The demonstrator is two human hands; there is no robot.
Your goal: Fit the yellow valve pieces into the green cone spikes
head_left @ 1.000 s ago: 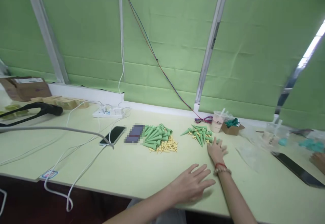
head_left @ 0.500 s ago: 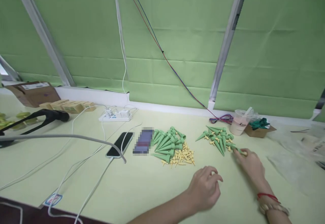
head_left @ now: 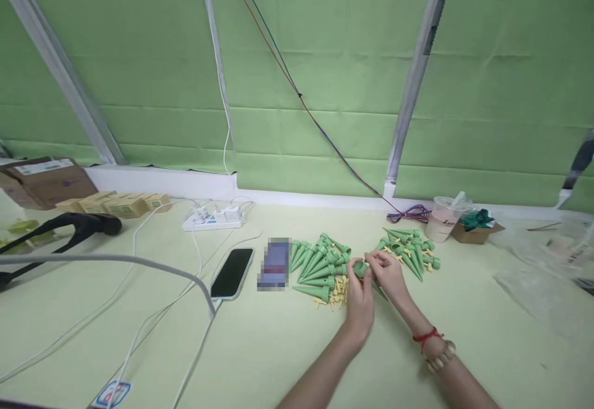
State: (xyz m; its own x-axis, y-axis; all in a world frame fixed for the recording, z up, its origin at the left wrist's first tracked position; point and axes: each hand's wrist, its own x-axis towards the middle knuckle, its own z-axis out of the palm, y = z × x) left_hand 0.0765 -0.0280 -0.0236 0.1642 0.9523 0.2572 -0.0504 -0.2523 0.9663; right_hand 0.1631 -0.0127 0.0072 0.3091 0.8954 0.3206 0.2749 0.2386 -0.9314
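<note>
My left hand (head_left: 359, 307) is closed around a green watering spike (head_left: 361, 268), cap end up at the fingertips, its pointed end angling down behind the fingers. At that cap, my right hand (head_left: 388, 276) pinches what looks like a small yellow valve, mostly hidden by the fingertips. Just left of the hands lies a pile of green watering spikes (head_left: 320, 265). Loose yellow valves (head_left: 338, 291) lie beside that pile, partly covered by my left hand. Beyond my right hand is a second group of spikes (head_left: 411, 251) with yellow valves on them.
Left of the piles lie a phone (head_left: 232, 274) with a cable and a blurred-out flat item (head_left: 275, 265). A power strip (head_left: 213, 218), a plastic cup (head_left: 440, 220), a small cardboard box (head_left: 473, 234) and clear plastic bags (head_left: 533, 291) are farther out. White cables cross the left side.
My right hand has moved left from the right-hand group to meet my left hand. My left hand has moved up and taken hold of a green spike.
</note>
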